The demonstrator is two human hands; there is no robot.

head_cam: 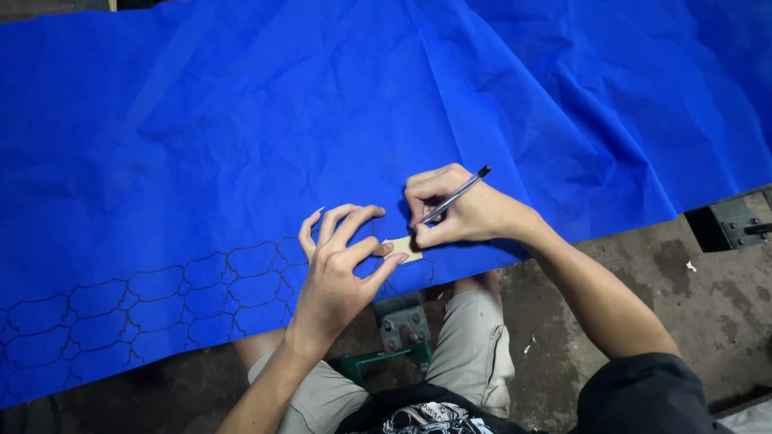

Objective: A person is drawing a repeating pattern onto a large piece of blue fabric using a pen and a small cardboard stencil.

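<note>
A large wrinkled blue sheet (322, 104) covers the work surface. My left hand (338, 265) presses a small tan cardboard template (404, 248) flat against the sheet near its front edge, fingertips spread on it. My right hand (462, 213) holds a pen (452, 197) with a black cap, its tip down at the template's edge. A row of black outlined shapes (161, 301) runs along the sheet's lower left, ending at the template.
Below the sheet's edge are my knees in beige shorts (474, 345), a grey metal bracket with a green frame (398, 337), and a stained concrete floor (683, 297). A dark metal fitting (736, 223) sits at the right edge.
</note>
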